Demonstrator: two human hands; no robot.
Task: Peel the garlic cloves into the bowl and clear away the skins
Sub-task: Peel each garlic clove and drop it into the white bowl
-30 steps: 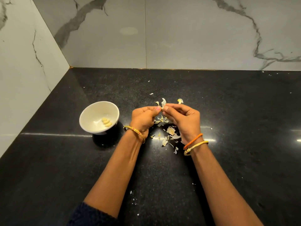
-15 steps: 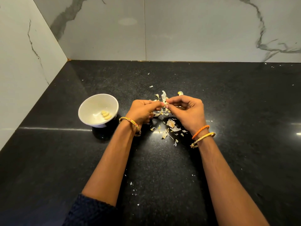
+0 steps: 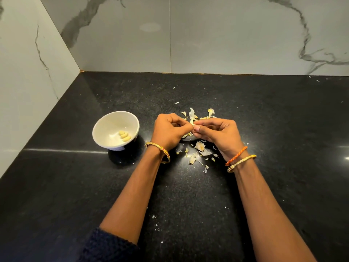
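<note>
You have a small white bowl standing upright on the black counter, tilted-looking from this angle, with 3 pale yellow peeled cloves lying side by side at its bottom. To its right, papery white and yellowish skins lie scattered in loose flakes, well apart from the bowl.
</note>
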